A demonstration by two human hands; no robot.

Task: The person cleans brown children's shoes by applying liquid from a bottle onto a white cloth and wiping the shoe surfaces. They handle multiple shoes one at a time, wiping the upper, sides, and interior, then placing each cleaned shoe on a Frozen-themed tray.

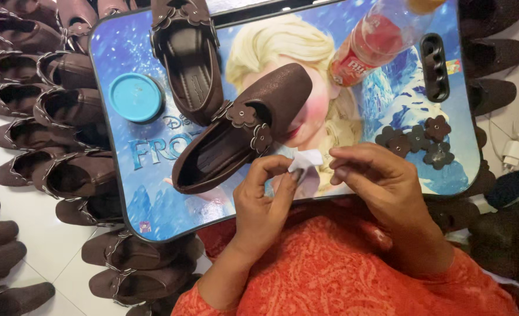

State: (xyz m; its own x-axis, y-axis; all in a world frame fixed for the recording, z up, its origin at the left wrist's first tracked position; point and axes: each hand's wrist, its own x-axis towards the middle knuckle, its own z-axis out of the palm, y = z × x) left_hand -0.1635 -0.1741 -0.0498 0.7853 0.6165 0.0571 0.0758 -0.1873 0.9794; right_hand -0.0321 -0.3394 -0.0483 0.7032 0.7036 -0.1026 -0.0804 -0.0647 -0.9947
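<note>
My left hand (264,196) pinches a small white scrap (306,159), perhaps cloth or tissue, between thumb and fingers. My right hand (376,175) hovers just right of it with fingers curled, and its fingertips are close to the scrap; I cannot tell whether they touch it. Both hands sit over the near edge of a blue lap tray (154,222) printed with a cartoon figure. A brown flat shoe (242,131) with flower trims lies diagonally on the tray just beyond my left hand. A second brown shoe (186,55) lies behind it.
A round blue lid (135,96) lies at the tray's left. A plastic bottle of red liquid (376,38) lies at the far right, next to a dark handle slot (435,65). Several loose brown flower trims (417,140) sit near my right hand. Many brown shoes (49,117) crowd the floor.
</note>
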